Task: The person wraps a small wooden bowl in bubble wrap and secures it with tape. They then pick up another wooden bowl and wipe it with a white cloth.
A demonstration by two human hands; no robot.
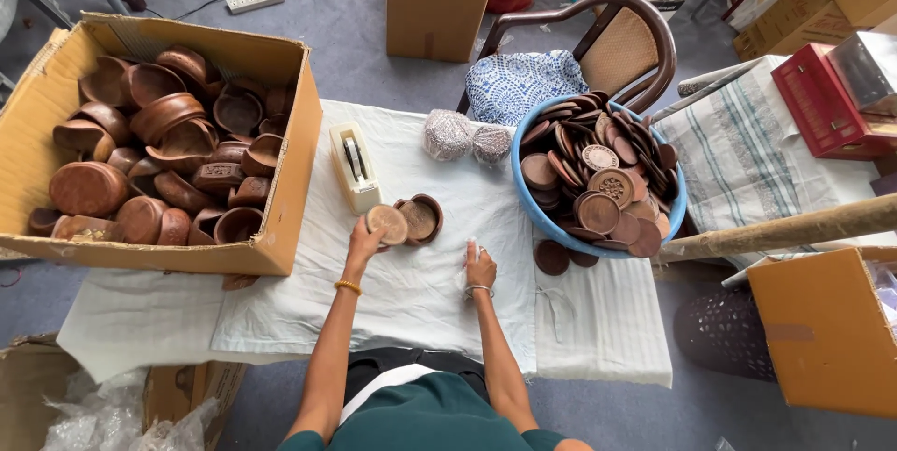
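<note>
Left hand [363, 243]: fingers pinching a round wooden lid [387, 224], lifted just off the cloth.
Right hand [480, 268]: curled, pressing a small clear wrap [470, 255] onto the white cloth [420, 292].
Wooden bowl [420, 218]: on the worktop, just beside the lid.
Tape dispenser [354, 167]: behind the lid.
Cardboard box [280, 217]: left, full of wooden bowls.
Blue basin [551, 219]: right, heaped with carved lids.
</note>
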